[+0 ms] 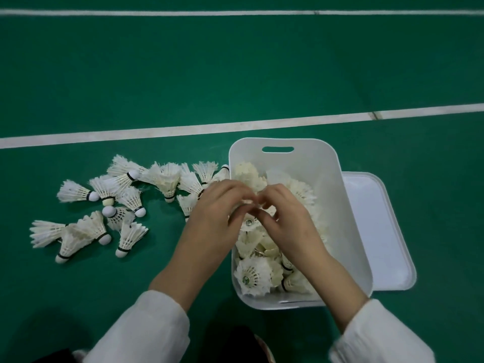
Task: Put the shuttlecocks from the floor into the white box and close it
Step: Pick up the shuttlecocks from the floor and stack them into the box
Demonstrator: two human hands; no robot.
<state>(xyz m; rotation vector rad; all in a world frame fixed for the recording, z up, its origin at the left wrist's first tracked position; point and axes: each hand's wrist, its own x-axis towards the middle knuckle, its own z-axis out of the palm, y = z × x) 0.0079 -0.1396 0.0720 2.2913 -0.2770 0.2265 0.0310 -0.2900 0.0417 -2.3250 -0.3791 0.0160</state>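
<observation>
An open white box (348, 224) stands on the green floor, partly filled with several white feather shuttlecocks (252, 275). More shuttlecocks (123, 203) lie scattered on the floor to its left. My left hand (214, 218) and my right hand (285, 221) meet over the box's left rim, fingers curled together around a shuttlecock (248, 222) whose cork points up at me. Which hand carries it is hard to tell. The box's white lid (385, 231) lies flat on the floor, partly under the box's right side.
White court lines (183, 129) cross the green floor beyond the box, with another line (235, 13) at the far edge. My white sleeves and dark knees fill the bottom of the view.
</observation>
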